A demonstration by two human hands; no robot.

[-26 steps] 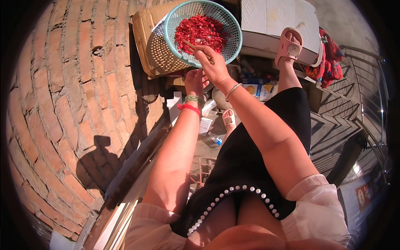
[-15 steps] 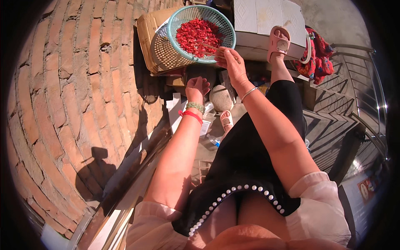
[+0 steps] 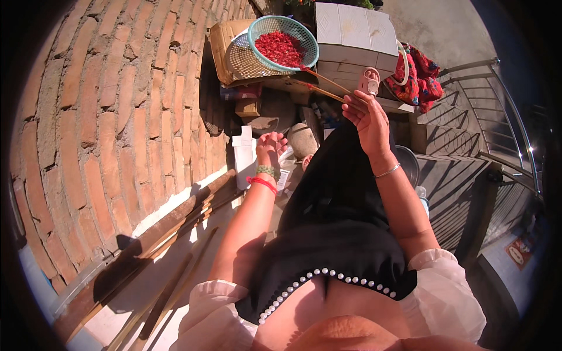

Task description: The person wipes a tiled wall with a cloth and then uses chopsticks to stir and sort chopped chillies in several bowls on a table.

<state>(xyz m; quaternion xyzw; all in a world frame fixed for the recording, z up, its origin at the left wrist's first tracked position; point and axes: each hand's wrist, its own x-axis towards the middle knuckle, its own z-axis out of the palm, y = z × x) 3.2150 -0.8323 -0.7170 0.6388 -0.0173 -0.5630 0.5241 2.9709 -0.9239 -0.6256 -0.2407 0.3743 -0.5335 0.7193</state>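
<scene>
My right hand [image 3: 370, 121] grips a pair of long wooden chopsticks [image 3: 329, 80], their far ends spread apart. Red shows at both tips, stain or bits I cannot tell; one tip reaches the near rim of a light-blue perforated plastic basket [image 3: 314, 41]. Inside lies a heap of small red pieces [image 3: 280, 49], too small to name surely. Loosely curled, my left hand [image 3: 271, 147] hangs below the basket and to the left of my right hand, its fingers slightly apart with nothing seen in them.
The basket rests on a cardboard box [image 3: 222, 44] by a brick wall [image 3: 117, 117]. Beside it stands a large pale box [image 3: 357, 35] with my pink-sandalled foot [image 3: 369, 82] against it. A red patterned cloth [image 3: 424, 79], metal railing [image 3: 509, 111] and wooden strips [image 3: 175, 281] lie around.
My right hand has drawn back from the basket toward me and to the right, and the chopsticks have spread apart. My left hand has lowered slightly. The view has shifted.
</scene>
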